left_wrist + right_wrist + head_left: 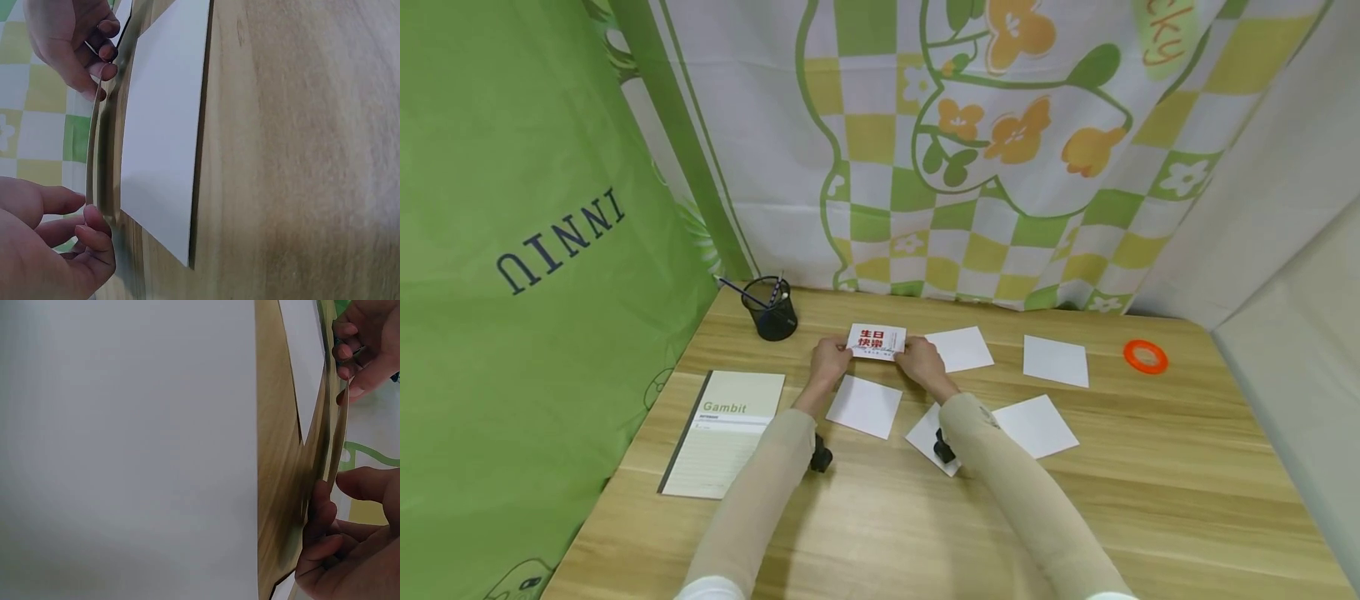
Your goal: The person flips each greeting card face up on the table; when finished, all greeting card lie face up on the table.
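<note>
One printed card (877, 342) is pinched at its opposite ends by the left hand (829, 362) and the right hand (923, 362), just above the bench (1172, 500), near a white sheet (865, 407).

Printed card (877, 339): smooth paper. Tabletop (1180, 475): wood-grained, faint sheen. Pen cup (777, 323): metal-looking mesh. Curtain (880, 200): cloth.

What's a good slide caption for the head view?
Left hand and right hand hold a red-lettered card above a wooden table, white cards lying nearby.
</note>
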Demonstrator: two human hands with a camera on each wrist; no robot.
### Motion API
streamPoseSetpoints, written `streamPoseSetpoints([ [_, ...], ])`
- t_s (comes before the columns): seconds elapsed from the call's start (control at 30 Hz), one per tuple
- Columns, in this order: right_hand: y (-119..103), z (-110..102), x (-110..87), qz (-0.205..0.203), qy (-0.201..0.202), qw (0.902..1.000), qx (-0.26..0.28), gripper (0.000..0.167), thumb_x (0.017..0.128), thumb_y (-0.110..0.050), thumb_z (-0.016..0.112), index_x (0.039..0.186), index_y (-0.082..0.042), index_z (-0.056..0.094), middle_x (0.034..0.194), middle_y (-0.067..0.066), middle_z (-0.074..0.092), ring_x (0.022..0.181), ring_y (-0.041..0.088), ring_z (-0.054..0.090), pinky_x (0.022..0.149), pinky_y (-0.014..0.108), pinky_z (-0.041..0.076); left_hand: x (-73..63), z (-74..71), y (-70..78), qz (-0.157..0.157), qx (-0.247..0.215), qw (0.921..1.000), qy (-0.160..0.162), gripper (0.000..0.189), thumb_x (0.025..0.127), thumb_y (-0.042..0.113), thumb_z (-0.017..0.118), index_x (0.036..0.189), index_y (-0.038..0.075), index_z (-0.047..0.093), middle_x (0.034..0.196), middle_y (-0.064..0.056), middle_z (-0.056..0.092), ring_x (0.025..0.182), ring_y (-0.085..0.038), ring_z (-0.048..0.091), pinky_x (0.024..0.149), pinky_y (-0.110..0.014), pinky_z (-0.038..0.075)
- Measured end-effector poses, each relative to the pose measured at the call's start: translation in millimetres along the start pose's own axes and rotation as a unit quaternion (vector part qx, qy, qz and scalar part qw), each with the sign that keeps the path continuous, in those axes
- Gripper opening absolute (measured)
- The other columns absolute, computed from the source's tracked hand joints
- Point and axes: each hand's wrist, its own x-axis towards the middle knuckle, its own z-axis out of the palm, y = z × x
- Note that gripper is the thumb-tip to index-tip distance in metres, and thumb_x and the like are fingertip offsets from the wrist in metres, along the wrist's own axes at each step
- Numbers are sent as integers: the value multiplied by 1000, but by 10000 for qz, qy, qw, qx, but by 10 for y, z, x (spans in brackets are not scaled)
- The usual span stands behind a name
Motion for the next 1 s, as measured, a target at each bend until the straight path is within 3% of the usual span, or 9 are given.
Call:
streamPoseSetpoints([
  [0.1,-7,3,4,-6,15,10000,-84,32,87,-13,60,115,0,68,105,15,69,79,24,58,69,37,49,15,-2,0,-75,95,9999,-91,32,89,7,55,119,0,66,118,-17,66,94,-27,62,75,-33,52],
  [0.3,-31,-7,16,35,-14,9999,-153,25,86,-13,57,103,-1,71,96,15,68,73,24,55,63,36,46,37,-26,15,-203,192,9990,-337,34,93,9,49,122,0,64,114,-17,66,71,-18,56,53,-22,42],
  [0.47,-60,-26,18,18,-122,9996,-267,25,88,-13,58,104,1,69,99,16,67,75,23,55,67,37,48,53,-38,26,-112,496,9980,-370,34,93,10,47,121,1,65,107,-15,67,70,-17,52,54,-23,37],
  [0.63,-111,-60,-10,75,-196,9993,-306,24,86,-14,62,102,3,68,98,16,66,76,24,56,69,38,49,60,-60,45,-137,473,9980,-389,34,91,9,48,119,0,66,97,-15,67,68,-18,52,54,-23,37],
  [0.87,-133,-73,-16,153,-226,9985,-476,23,87,-15,63,102,2,67,96,15,65,77,24,57,68,39,50,77,-90,41,-55,621,9974,-365,35,90,9,48,118,1,67,110,-16,67,71,-20,53,55,-23,37],
  [1.0,-101,-73,-3,46,-235,9975,-668,21,89,-15,59,100,1,67,95,15,65,76,25,58,66,40,51,81,-96,44,40,787,9966,-248,27,91,9,47,100,-1,70,97,-17,68,65,-18,46,52,-25,33],
])
